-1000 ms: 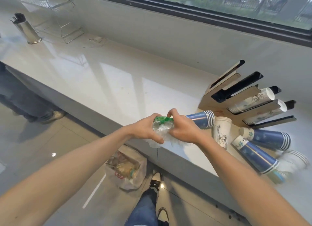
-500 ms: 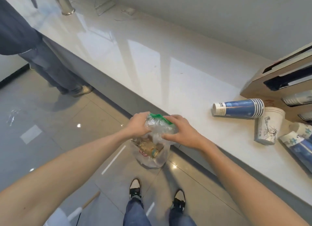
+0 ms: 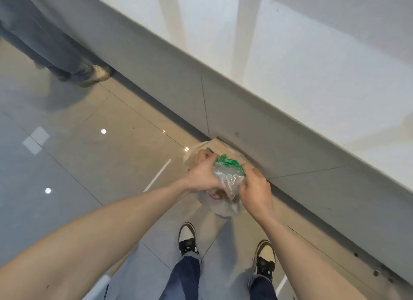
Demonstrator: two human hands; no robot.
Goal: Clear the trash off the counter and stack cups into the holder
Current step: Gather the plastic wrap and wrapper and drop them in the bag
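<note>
A crumpled clear plastic wrapper with a green band (image 3: 228, 174) is held between my two hands, off the counter and directly above a translucent trash bag (image 3: 220, 207) on the floor. My left hand (image 3: 202, 174) grips its left side and my right hand (image 3: 254, 187) grips its right side. The bag stands against the counter base and is mostly hidden by my hands. The white counter (image 3: 312, 60) runs across the upper right. No cups and no cup holder are in view.
My two feet in dark and white sneakers (image 3: 187, 239) stand just behind the bag on the glossy tiled floor (image 3: 78, 165). Another person's legs and shoe (image 3: 98, 72) stand at the upper left beside the counter front.
My hands carried the wrapper from the counter edge down over the trash bag on the floor. The view tilted downward, so the cups and holder left the frame.
</note>
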